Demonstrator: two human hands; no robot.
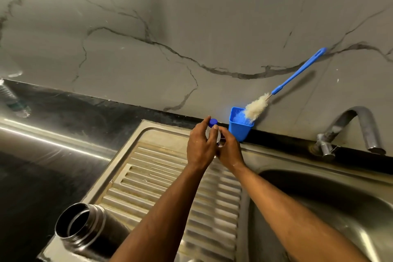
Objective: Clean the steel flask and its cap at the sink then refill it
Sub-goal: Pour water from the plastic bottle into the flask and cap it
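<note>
My left hand (200, 144) curls around a small bottle (214, 134) with a blue cap (212, 121), thumb and fingers wrapped on its sides, at the far edge of the sink's drainboard (165, 178). My right hand (228, 147) is beside it, fingers bent in against the bottle's lower part; the bottle is mostly hidden between my hands, so I cannot tell for sure how firmly the right one grips, though it looks like a hold.

Just beyond my hands, against the wall side of the drainboard, stands a blue plastic cup (240, 128). A bottle brush (285, 84) leans out of it, white bristles at the cup's rim and its blue handle slanting up along the marble wall (191, 27).

The steel flask (85, 227) is at the near left corner of the drainboard, well apart from my hands, its mouth open and uncapped, tilted towards me. I do not see its cap.

To the right of the drainboard lies the sink basin (344, 204), and behind that the curved steel tap (359, 130) comes out at the wall. Left of the drainboard runs the dark counter (53, 112).
</note>
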